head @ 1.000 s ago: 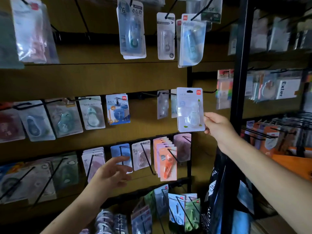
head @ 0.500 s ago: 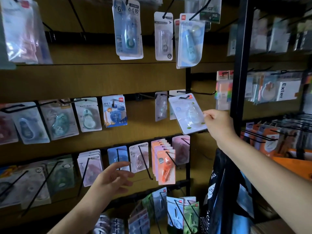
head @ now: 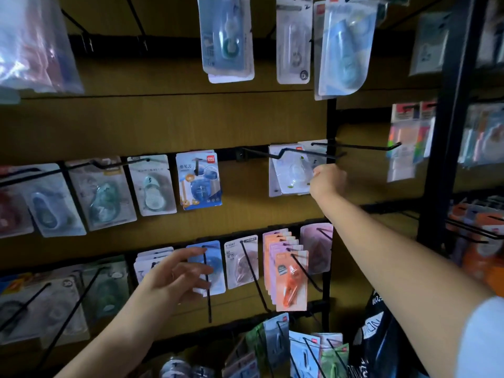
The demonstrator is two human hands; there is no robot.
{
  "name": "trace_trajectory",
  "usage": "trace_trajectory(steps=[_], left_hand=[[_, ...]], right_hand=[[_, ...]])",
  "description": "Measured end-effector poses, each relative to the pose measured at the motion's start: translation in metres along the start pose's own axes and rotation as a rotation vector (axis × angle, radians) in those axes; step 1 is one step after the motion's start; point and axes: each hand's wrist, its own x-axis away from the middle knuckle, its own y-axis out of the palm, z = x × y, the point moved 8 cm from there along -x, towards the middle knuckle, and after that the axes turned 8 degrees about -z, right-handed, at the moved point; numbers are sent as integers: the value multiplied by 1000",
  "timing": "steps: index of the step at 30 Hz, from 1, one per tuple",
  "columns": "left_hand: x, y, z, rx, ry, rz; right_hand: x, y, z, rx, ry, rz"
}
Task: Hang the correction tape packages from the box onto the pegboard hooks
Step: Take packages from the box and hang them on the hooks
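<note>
My right hand (head: 327, 181) pinches the right edge of a white blister-card correction tape package (head: 293, 174), fingers curled on it. The card sits tilted on a black wire peg hook (head: 289, 153) in the middle row of the brown wooden pegboard (head: 163, 124), against another card behind it. My left hand (head: 174, 279) hovers lower, fingers loosely spread, holding nothing, just in front of a blue tape package (head: 215, 266). An orange tape package (head: 290, 279) hangs to its right.
</note>
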Motion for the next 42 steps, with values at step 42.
trace_trajectory(steps=[42], left_hand=[[174, 34, -401, -744, -547, -349]], right_hand=[[512, 239, 334, 910, -173, -1693]])
